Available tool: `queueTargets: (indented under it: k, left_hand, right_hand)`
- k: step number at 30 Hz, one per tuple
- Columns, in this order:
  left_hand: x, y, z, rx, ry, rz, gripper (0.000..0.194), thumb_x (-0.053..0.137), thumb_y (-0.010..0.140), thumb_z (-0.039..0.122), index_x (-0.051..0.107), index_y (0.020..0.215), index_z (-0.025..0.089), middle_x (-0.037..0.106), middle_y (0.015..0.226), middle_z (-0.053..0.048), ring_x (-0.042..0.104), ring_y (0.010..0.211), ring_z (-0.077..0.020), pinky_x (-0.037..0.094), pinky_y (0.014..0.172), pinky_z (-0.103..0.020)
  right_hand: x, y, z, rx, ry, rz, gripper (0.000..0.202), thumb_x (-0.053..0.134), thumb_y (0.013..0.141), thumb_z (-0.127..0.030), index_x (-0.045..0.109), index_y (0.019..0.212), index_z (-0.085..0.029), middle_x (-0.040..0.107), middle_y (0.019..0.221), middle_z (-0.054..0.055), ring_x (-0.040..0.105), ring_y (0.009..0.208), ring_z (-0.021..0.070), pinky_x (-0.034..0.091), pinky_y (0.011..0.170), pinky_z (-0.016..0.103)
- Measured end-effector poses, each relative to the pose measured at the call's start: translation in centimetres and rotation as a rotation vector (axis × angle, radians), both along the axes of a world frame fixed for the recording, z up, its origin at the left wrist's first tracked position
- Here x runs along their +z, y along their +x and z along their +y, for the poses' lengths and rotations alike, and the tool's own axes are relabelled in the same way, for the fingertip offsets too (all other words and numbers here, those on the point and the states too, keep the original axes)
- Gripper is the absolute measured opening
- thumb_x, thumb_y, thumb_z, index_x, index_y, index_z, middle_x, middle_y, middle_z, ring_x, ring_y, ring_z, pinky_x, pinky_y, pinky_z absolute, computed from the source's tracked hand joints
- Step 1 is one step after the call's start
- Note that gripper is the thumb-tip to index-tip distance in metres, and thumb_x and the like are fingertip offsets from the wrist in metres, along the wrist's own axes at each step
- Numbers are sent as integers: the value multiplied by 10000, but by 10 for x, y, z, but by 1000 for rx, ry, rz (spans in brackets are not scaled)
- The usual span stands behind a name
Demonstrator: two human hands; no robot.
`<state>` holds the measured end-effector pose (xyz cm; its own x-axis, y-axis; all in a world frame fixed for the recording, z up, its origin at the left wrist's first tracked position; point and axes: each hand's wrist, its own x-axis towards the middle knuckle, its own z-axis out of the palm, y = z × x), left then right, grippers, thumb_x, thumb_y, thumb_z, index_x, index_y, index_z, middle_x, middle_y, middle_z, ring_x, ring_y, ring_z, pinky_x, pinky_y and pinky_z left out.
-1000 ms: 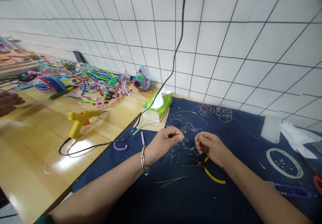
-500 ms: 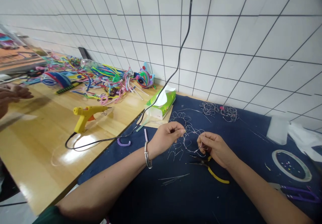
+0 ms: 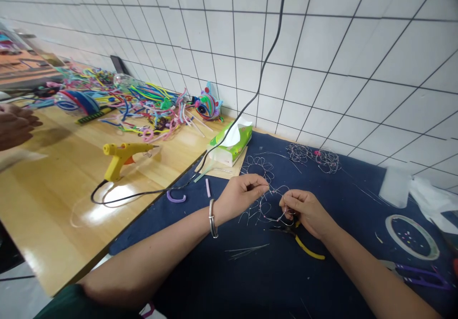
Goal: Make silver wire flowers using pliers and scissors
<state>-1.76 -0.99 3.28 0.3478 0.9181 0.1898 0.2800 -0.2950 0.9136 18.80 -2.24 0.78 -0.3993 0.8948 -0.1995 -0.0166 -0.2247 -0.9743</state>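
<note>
Between my hands is a looped wire ring (image 3: 263, 212) with small pink beads along it. My left hand (image 3: 241, 196) pinches its upper left side between thumb and fingertips. On the opposite side, my right hand (image 3: 304, 210) has its fingers closed on the ring's edge. Yellow-handled pliers (image 3: 310, 249) lie on the dark blue cloth just under my right hand, their jaws partly hidden. Behind my left hand rests a flower-shaped wire loop piece (image 3: 269, 167). Several straight wire pieces (image 3: 246, 250) lie nearer to me.
A yellow glue gun (image 3: 119, 159) with a black cord sits on the wooden table at left, near another person's hands (image 3: 16, 125). Colourful pipe cleaners (image 3: 150, 109), a tissue pack (image 3: 232, 142), tangled wire loops (image 3: 327, 160), a white ring (image 3: 391, 233) and purple-handled scissors (image 3: 422, 276) lie around.
My left hand has shifted slightly right, toward my right hand, and the wire ring has turned a little. The camera view has moved slightly. Both hands keep their pinch.
</note>
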Motion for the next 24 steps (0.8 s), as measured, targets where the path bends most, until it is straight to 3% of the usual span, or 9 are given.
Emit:
queueTargets:
  k: [15, 24]
  left_hand:
    - [-2, -1, 0, 31, 49, 59, 157, 470, 801, 258, 584, 769, 155, 535, 654, 4, 446, 585, -80, 365, 534, -200]
    - [6, -1, -3, -59, -45, -39, 145, 456, 825, 265, 533, 772, 154, 461, 633, 19, 420, 557, -66, 363, 518, -187]
  right_hand:
    - [8, -2, -2, 22, -27, 16, 310, 475, 818, -419, 539, 659, -161, 480, 598, -4, 439, 532, 92, 357, 522, 236]
    - [8, -2, -3, 58, 22, -15, 330, 453, 829, -419, 524, 630, -165, 491, 584, -4, 443, 524, 96, 361, 537, 246]
